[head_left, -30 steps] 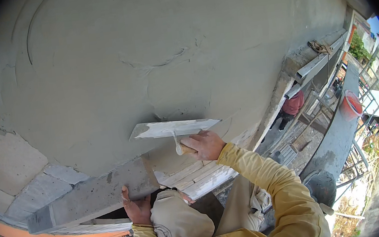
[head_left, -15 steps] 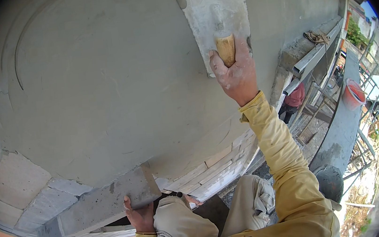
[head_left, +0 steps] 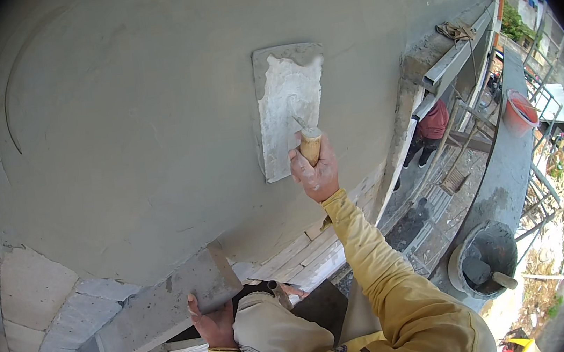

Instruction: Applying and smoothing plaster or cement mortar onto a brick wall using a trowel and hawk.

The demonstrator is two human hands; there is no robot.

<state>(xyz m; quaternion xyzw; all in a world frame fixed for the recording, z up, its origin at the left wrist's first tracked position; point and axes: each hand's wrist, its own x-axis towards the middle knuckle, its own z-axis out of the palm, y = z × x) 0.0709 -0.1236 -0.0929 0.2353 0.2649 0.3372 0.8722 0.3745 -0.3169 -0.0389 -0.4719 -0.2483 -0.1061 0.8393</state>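
Note:
My right hand [head_left: 317,175] grips the wooden handle [head_left: 311,146] of a rectangular steel trowel [head_left: 284,81], whose plate lies against smooth wet grey plaster [head_left: 162,120] on the wall, right of centre. At bottom centre my left hand [head_left: 214,323] holds the lower edge of a grey concrete beam [head_left: 138,324], fingertips up on its face, beside my knee in pale trousers. Bare pale blocks [head_left: 35,287] show at the plaster's lower left border.
At right, a dark plank [head_left: 491,185] on scaffolding carries a grey bucket [head_left: 482,260] with a handled tool and a red bucket [head_left: 519,112]. A person in red [head_left: 431,129] stands below. A metal channel [head_left: 460,48] lies along the concrete ledge.
The trowel first swung upright and high up the wall, then came down and leftward to mid-wall. My left hand stays on the beam. More of the grey bucket now shows.

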